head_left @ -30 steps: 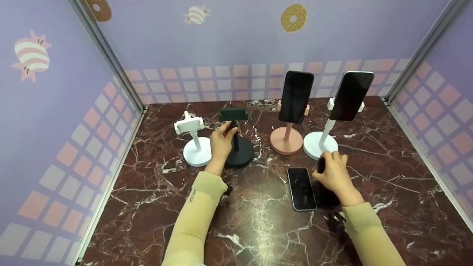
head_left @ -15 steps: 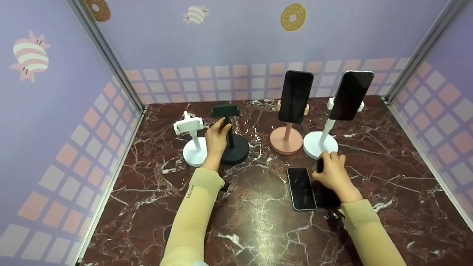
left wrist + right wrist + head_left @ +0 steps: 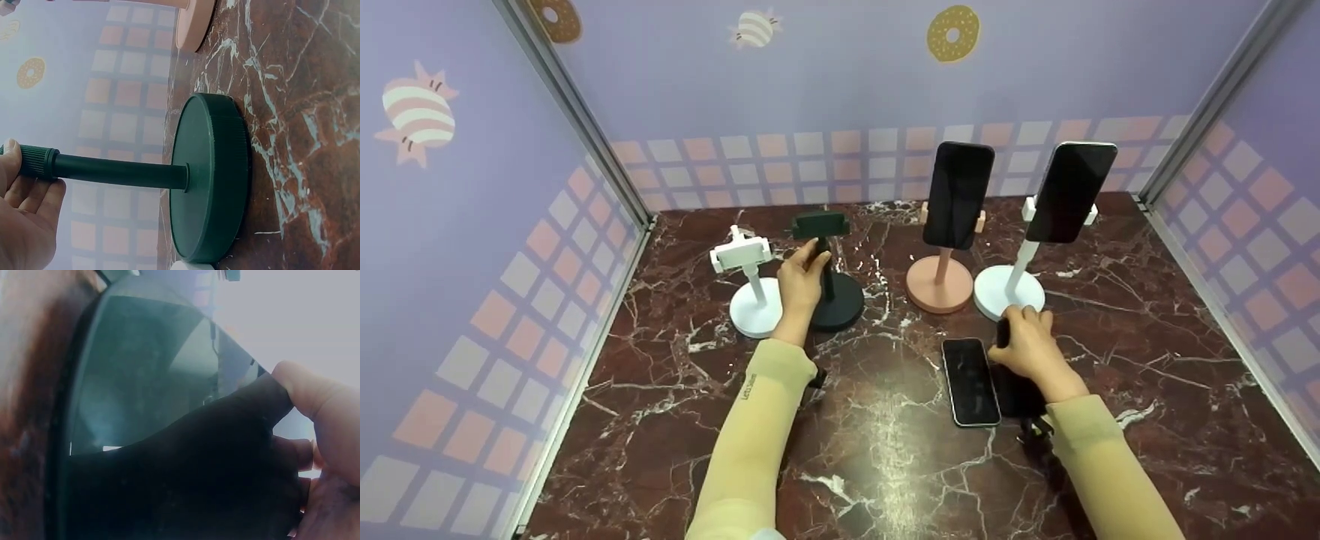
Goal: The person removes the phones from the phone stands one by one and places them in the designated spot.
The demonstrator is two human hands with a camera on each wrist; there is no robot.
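Observation:
My left hand (image 3: 801, 283) pinches the upper stem of the dark green phone stand (image 3: 837, 301); in the left wrist view the thumb and fingers (image 3: 52, 201) are round its ribbed collar (image 3: 37, 161), above the thick round base (image 3: 225, 174). My right hand (image 3: 1030, 346) holds the far end of a dark phone (image 3: 1020, 391) between thumb and fingers. Close up in the right wrist view, the glossy phone (image 3: 140, 382) reflects the hand (image 3: 332, 439). Just left of that phone another one (image 3: 971, 382) lies flat, screen up.
A low white stand (image 3: 756, 306) with an unoccupied holder is left of the green one. To the right, a pink stand (image 3: 940, 285) and a taller white stand (image 3: 1008, 292) each hold an upright phone. Patterned walls (image 3: 825, 82) enclose the marble table (image 3: 877, 465).
The green stand and my left hand have shifted left, closer to the low white stand. My right hand keeps its grip on the phone and has barely moved.

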